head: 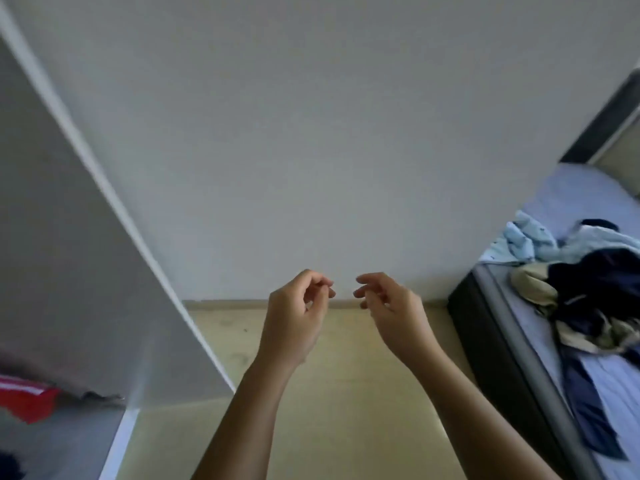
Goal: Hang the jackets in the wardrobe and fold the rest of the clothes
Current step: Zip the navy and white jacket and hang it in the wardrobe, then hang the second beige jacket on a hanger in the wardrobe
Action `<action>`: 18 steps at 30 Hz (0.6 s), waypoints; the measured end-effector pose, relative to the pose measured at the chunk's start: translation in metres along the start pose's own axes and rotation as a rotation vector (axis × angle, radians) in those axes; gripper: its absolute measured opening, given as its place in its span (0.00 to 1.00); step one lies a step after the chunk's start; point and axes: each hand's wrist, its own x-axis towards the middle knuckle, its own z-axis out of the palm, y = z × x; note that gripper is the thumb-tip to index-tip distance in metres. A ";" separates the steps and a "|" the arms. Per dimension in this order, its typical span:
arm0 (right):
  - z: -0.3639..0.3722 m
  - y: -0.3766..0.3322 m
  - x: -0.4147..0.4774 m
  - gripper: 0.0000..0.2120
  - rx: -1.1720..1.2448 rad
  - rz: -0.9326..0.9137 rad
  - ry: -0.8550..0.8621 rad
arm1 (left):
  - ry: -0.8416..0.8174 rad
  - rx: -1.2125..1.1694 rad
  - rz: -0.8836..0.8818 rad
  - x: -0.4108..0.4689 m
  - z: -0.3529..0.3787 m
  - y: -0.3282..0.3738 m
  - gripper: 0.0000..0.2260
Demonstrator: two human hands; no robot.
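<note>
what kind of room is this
Most likely a bedroom: a bed with a pale sheet stands on the right, a heap of clothes lies on it, and what looks like a white wardrobe panel is on the left.

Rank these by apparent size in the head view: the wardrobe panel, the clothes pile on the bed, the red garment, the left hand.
1. wardrobe panel, clearly largest.
2. clothes pile.
3. left hand and red garment: near alike; the frame edge crops the garment, so I leave these two unranked.
</note>
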 end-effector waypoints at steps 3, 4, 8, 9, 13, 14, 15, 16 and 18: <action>-0.072 0.046 0.001 0.13 0.044 0.121 0.191 | -0.193 -0.034 0.033 0.020 0.084 0.021 0.06; -0.095 0.063 0.001 0.13 0.060 0.167 0.260 | -0.261 -0.041 0.043 0.027 0.114 0.028 0.06; -0.169 0.125 0.004 0.13 0.098 0.313 0.480 | -0.485 -0.083 0.059 0.055 0.220 0.043 0.09; -0.185 0.139 0.007 0.13 0.091 0.346 0.515 | -0.531 -0.092 0.068 0.063 0.245 0.045 0.10; -0.252 0.191 0.029 0.13 0.064 0.443 0.641 | -0.696 -0.119 0.095 0.105 0.349 0.050 0.11; -0.268 0.203 0.038 0.12 0.057 0.462 0.676 | -0.736 -0.120 0.105 0.116 0.375 0.053 0.11; -0.285 0.216 0.048 0.11 0.056 0.486 0.713 | -0.779 -0.117 0.120 0.130 0.402 0.056 0.11; -0.300 0.228 0.057 0.11 0.062 0.513 0.744 | -0.821 -0.111 0.133 0.143 0.427 0.060 0.11; -0.327 0.250 0.074 0.11 0.082 0.567 0.782 | -0.887 -0.100 0.157 0.168 0.473 0.069 0.10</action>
